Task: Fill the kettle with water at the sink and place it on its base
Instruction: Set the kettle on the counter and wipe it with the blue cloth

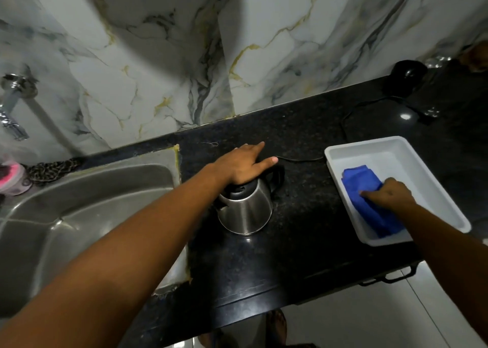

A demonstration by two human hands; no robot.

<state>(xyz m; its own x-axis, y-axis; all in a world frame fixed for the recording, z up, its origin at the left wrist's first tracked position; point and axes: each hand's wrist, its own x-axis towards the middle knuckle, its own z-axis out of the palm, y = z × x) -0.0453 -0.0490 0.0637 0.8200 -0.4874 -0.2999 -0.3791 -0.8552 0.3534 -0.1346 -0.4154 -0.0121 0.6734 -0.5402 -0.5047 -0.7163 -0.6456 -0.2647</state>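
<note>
A steel kettle (247,210) with a black lid and handle stands upright on the black counter (290,255), just right of the sink (79,215). My left hand (244,164) rests flat on its lid with the fingers spread. My right hand (388,193) presses on a blue cloth (369,205) that lies in a white tray (435,197). The kettle's round black base (405,79) sits at the far right back of the counter, its cord (351,115) running toward the kettle. A tap (15,105) juts from the wall at the far left.
A marble-patterned wall (237,44) backs the counter. A pink item (12,178) and a patterned rag (50,170) lie at the sink's back left edge. White floor tiles (369,316) and my feet (277,329) show below the counter's front edge.
</note>
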